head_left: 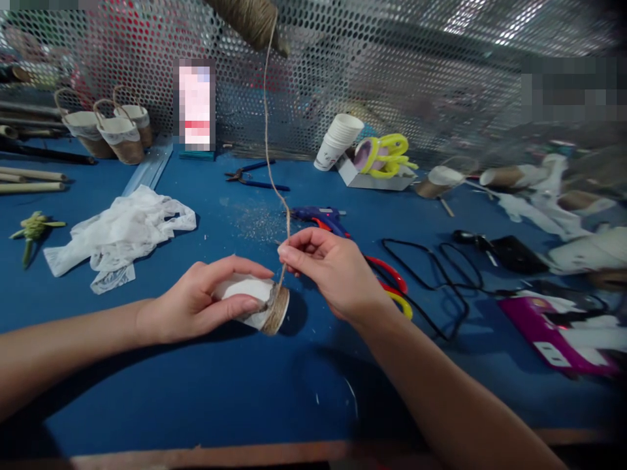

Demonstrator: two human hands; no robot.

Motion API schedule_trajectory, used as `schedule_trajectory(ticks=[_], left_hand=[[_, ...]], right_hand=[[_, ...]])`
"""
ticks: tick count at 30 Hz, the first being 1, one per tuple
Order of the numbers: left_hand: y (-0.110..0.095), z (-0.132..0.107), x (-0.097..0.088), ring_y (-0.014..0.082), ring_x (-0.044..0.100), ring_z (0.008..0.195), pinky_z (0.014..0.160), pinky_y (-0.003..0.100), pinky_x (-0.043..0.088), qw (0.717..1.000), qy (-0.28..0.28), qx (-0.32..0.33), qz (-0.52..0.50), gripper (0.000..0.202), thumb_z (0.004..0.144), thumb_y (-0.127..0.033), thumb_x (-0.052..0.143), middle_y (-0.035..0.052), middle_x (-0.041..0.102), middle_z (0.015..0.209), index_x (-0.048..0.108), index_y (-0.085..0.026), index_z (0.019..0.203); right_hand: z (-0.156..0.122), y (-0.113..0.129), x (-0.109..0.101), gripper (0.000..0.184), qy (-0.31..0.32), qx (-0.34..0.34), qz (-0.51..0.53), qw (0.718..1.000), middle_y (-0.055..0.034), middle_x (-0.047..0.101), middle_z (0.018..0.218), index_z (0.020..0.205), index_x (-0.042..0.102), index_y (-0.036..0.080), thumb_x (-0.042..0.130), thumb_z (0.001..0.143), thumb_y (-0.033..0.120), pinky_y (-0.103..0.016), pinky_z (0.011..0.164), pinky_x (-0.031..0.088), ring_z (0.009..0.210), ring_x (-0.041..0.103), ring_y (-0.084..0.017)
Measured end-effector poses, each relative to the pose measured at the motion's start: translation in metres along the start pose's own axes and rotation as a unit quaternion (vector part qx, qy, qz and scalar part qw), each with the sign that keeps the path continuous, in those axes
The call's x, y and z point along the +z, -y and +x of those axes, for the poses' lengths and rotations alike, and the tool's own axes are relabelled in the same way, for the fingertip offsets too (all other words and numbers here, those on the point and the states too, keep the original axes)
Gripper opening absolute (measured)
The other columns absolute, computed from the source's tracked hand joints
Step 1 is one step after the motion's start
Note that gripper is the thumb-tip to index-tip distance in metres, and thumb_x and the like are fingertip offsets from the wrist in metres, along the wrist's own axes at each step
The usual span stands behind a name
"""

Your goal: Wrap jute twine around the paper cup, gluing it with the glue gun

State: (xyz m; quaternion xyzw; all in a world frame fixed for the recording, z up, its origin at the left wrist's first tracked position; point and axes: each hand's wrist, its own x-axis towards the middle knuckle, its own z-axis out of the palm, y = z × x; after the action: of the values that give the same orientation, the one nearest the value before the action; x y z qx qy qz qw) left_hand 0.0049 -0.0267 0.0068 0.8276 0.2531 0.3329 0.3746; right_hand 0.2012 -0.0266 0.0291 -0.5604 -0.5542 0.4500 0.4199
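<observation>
From where I stand, the cup [245, 287] lies on its side in the left hand [191, 300], thumb across the near side and fingers over the far side, so the grasp is closed around its white body. The wound end sticks out past the fingertips, pointing toward the person's right, with bands of twine [266, 104] wrapped about it. I can't tell whether the cup touches the blue surface [171, 405] below or is held just above it.

The right hand [337, 271] is just beyond that wound end and to its right, near the cup but apart from it. Its thumb and fingertips are pressed together, pinching the strand of twine. Below the pinch the strand runs down to the cup; above it, the line climbs past the glue gun [318, 215] and the pliers [239, 175] to the spool [247, 19] up by the mesh [416, 78].

Past the left hand there's a heap of lace [122, 228], with small baskets [122, 140] behind it. A stack of cups [337, 143] leans beside a white box [375, 176] at the back. A red handle [400, 277] shows near the right wrist.
</observation>
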Motion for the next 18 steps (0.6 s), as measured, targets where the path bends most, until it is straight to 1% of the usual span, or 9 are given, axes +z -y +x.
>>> schedule_trajectory(ticks=[4, 8, 12, 18], left_hand=[[-0.0002, -0.0011, -0.0004, 0.0114, 0.062, 0.064, 0.048, 0.016, 0.044, 1.000, 0.004, 0.002, -0.003, 0.025, 0.084, -0.025, 0.053, 0.0070, 0.068, 0.087, 0.054, -0.015, 0.107], [-0.0033, -0.0011, -0.0020, 0.0115, 0.062, 0.062, 0.049, 0.018, 0.046, 1.000, 0.003, 0.007, -0.014, 0.024, 0.084, -0.024, 0.052, 0.0089, 0.067, 0.092, 0.054, -0.014, 0.106], [-0.0060, -0.0017, -0.0034, 0.0121, 0.063, 0.063, 0.052, 0.019, 0.047, 1.000, -0.008, 0.013, -0.003, 0.023, 0.084, -0.025, 0.052, 0.0087, 0.067, 0.092, 0.055, -0.015, 0.105], [-0.0061, -0.0013, -0.0044, 0.0119, 0.062, 0.062, 0.050, 0.019, 0.046, 1.000, -0.016, 0.015, 0.009, 0.022, 0.084, -0.026, 0.052, 0.0090, 0.068, 0.091, 0.056, -0.015, 0.102]], right_hand=[[0.0001, -0.0013, 0.0009, 0.016, 0.013, 0.009, -0.001, 1.000, 0.0030, 0.056, 0.060, 0.071, 0.057, 0.016, 0.066, 0.067, 0.028, -0.025, 0.055, 0.042, 0.054, 0.050, -0.008], [-0.0005, -0.0027, 0.0021, 0.018, 0.028, 0.020, 0.014, 0.999, 0.0032, 0.056, 0.061, 0.071, 0.056, 0.016, 0.067, 0.066, 0.029, -0.025, 0.056, 0.042, 0.055, 0.050, -0.008], [-0.0019, -0.0027, 0.0038, 0.019, 0.035, 0.024, 0.018, 0.999, 0.0036, 0.056, 0.062, 0.071, 0.056, 0.016, 0.068, 0.065, 0.030, -0.025, 0.056, 0.041, 0.054, 0.049, -0.008], [-0.0021, -0.0037, 0.0074, 0.018, 0.053, 0.046, 0.022, 0.997, 0.0032, 0.055, 0.061, 0.071, 0.056, 0.016, 0.067, 0.066, 0.030, -0.025, 0.057, 0.041, 0.056, 0.050, -0.008]])
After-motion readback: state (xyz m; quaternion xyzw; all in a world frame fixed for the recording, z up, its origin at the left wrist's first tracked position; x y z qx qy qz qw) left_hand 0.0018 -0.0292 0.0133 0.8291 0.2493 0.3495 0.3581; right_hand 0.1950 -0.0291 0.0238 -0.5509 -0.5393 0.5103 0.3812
